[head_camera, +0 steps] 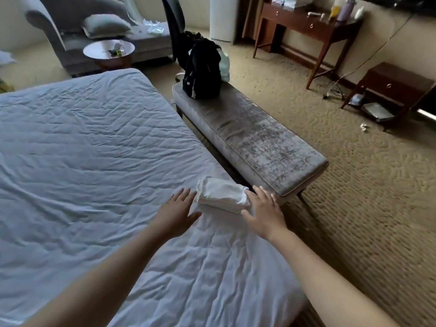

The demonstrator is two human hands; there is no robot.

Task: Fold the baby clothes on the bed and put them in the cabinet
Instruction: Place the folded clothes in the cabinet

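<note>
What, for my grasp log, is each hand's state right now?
Left hand: open, fingers straight, holding nothing, just left of the folded white clothes.
Right hand: open, holding nothing, at their right edge.

A small stack of folded white baby clothes (221, 197) lies flat on the bed (94, 142), close to the bed's right edge and nearer its near corner than its far one. The pieces are folded into a compact rectangle, with several thin layers showing along the near side, their edges roughly aligned. The top layer is smooth with a few soft creases, and its far left corner bulges up a little. The sheet beneath is pale and wrinkled.
</note>
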